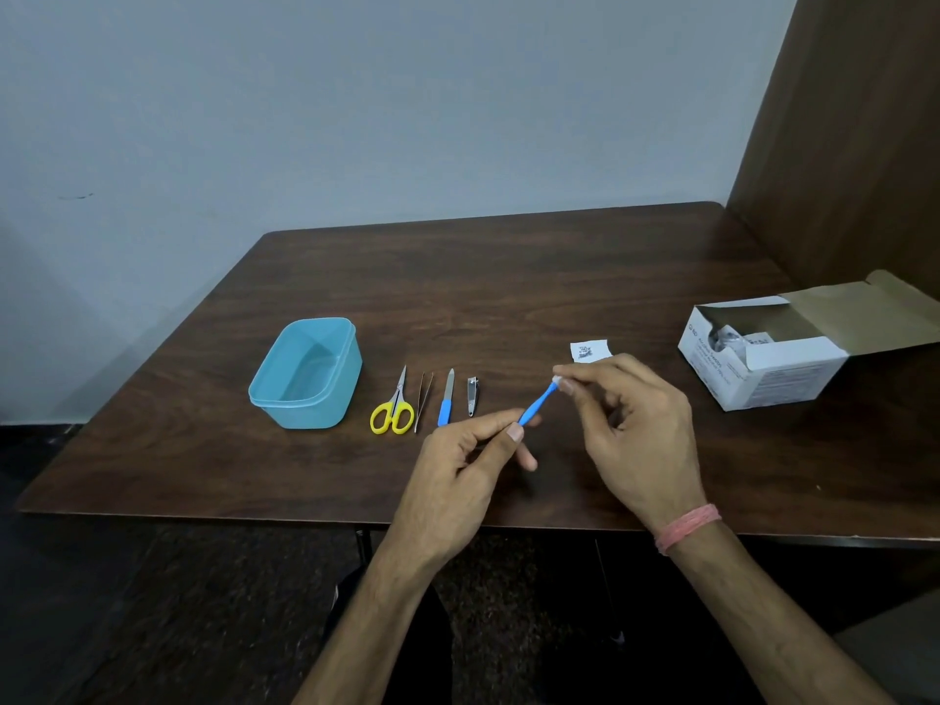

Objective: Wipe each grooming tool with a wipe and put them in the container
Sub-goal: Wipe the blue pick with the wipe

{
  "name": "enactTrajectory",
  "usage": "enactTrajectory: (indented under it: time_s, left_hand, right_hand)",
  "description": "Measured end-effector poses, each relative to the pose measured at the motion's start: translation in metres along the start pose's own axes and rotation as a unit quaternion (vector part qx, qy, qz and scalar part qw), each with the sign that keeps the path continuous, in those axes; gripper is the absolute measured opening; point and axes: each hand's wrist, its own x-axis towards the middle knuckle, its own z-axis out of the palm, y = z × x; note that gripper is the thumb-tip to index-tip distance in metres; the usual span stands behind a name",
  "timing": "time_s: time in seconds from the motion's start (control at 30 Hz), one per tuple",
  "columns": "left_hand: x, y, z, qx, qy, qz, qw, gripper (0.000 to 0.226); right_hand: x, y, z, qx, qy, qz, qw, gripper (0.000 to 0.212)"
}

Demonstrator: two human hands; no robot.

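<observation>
A: What could go wrong here?

B: A slim blue-handled tool [534, 407] is pinched at its lower end by the left hand [460, 473], above the near edge of the counter [508, 277]. Its upper tip is rubbed with a small white wipe [556, 383], which is pinched by the right hand [636, 429]. With so light a hold, the tool could probably be twisted loose by a hard rub and dropped off the counter. The wipe is tiny and could be let slip.

A: And how is the tool seen?

B: It is seen as thin, plastic-looking and tilted up to the right; its tip is hidden by the wipe, so its kind cannot be told.

A: What is left?

B: Yellow-handled scissors [392, 412], tweezers [422, 402], a blue-handled nail file [446, 399] and nail clippers [472, 395] are laid in a row, beside an empty teal container [305, 374]. A torn wrapper [589, 350] and an opened box [763, 358] are seen at right.
</observation>
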Motion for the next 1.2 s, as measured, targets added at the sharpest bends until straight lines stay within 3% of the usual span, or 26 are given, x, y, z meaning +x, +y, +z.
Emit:
enactTrajectory:
  time_s: [0.3,0.47,0.93,1.2]
  left_hand:
    - [0.001,0.000,0.001,-0.008,0.001,-0.008,1.000,0.025]
    - [0.002,0.000,0.002,-0.011,0.014,-0.014,1.000,0.024]
    - [0.000,0.003,0.000,0.007,0.013,-0.007,1.000,0.033]
    - [0.000,0.003,0.002,-0.021,0.046,-0.025,0.998,0.028]
  right_hand:
    - [0.004,0.004,-0.003,0.007,0.047,0.087,0.995,0.017]
    - [0.004,0.000,-0.005,0.016,0.065,0.087,0.994,0.016]
    - [-0.007,-0.002,0.004,-0.041,-0.015,-0.059,0.997,0.012]
    - [-0.008,-0.005,0.002,-0.064,0.031,-0.066,0.995,0.012]
